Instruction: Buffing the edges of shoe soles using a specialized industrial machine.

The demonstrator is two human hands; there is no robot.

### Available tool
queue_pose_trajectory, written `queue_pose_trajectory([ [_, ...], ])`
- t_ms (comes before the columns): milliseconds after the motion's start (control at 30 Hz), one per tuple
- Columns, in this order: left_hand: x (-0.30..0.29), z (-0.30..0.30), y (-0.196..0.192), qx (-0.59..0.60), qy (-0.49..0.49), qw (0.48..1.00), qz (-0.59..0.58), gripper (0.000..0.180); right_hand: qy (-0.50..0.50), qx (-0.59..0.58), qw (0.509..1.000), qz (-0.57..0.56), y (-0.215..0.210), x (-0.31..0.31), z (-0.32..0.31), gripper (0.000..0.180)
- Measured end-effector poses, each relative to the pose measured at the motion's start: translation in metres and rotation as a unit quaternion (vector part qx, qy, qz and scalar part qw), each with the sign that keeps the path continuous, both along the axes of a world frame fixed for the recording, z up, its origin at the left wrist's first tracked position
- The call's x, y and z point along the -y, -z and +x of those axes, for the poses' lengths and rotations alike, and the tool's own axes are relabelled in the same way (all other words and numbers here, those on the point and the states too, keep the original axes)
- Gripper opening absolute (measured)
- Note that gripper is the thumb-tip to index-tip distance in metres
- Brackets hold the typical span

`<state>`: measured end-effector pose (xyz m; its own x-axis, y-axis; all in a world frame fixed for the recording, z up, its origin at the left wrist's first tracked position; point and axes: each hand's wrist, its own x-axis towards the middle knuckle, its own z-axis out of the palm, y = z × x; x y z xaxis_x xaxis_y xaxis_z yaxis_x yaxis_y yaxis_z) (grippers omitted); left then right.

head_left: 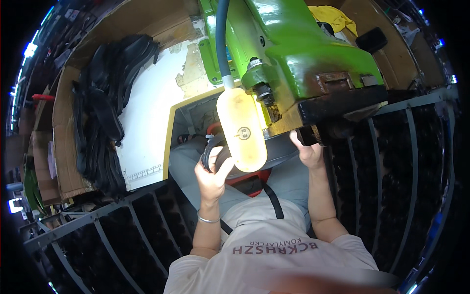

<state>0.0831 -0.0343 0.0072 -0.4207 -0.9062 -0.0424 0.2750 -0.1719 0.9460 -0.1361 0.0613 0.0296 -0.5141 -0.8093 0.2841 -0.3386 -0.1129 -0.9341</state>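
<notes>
A green press machine (293, 54) looms in front of me, with a pale yellow oval guard (242, 128) hanging from a blue hose (223, 39). My left hand (211, 175) grips the left end of a curved black rubber piece (274, 152) that runs under the machine's head. My right hand (308, 153) holds the same piece at its right end, just below the dark metal die block (342, 110). The guard hides the middle of the piece.
A heap of black rubber pieces (100, 122) lies on the white worktop (147, 117) at the left, edged by cardboard (63, 161). Grey metal racks (122, 230) holding dark parts flank me, and another rack (391, 161) stands at the right. A yellow cloth (335, 17) lies behind the machine.
</notes>
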Motion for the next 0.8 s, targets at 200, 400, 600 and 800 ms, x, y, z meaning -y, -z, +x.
queue_pose_trajectory([
  [200, -0.016, 0.026, 0.031, 0.054, 0.012, 0.998, -0.006, 0.015, -0.001, 0.048, 0.999, -0.005, 0.014, 0.012, 0.022, 0.024],
  [400, -0.023, -0.009, 0.010, 0.067, -0.026, 0.993, -0.093, 0.015, 0.039, 0.084, 0.994, -0.057, 0.012, -0.008, -0.007, 0.019],
  [600, -0.009, -0.045, 0.034, 0.136, 0.084, 0.964, -0.214, 0.024, 0.127, 0.227, 0.956, -0.134, 0.018, -0.013, -0.039, 0.014],
  [800, 0.002, -0.026, -0.008, 0.023, 0.056, 0.994, -0.095, 0.015, 0.096, 0.265, 0.955, -0.093, 0.024, -0.010, -0.016, 0.010],
])
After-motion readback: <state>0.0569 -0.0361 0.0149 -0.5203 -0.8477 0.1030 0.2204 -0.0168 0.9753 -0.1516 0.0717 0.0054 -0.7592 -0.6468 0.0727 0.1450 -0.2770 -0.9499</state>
